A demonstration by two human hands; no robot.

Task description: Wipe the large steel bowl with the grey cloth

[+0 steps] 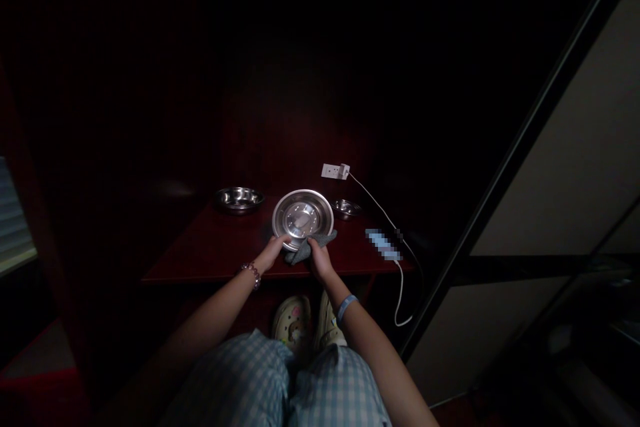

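A shiny metal bowl [301, 217] is held up over the dark red shelf [200, 253], tilted so its inside faces me. My left hand [273, 252] grips the near-left rim, with the thumb over the edge and the other fingers hidden beneath. On the near-right rim, my right hand [319, 255] is closed on a grey cloth [300, 253], pressing it against the bowl with the thumb on top. Part of the cloth hangs below the rim between both hands.
Another metal bowl [239, 199] sits at the back left of the shelf, and a smaller metal bowl [347, 208] at the back right. A blurred phone-like object [383, 245] lies at right on a white cable [373, 197] running to a wall socket [330, 171].
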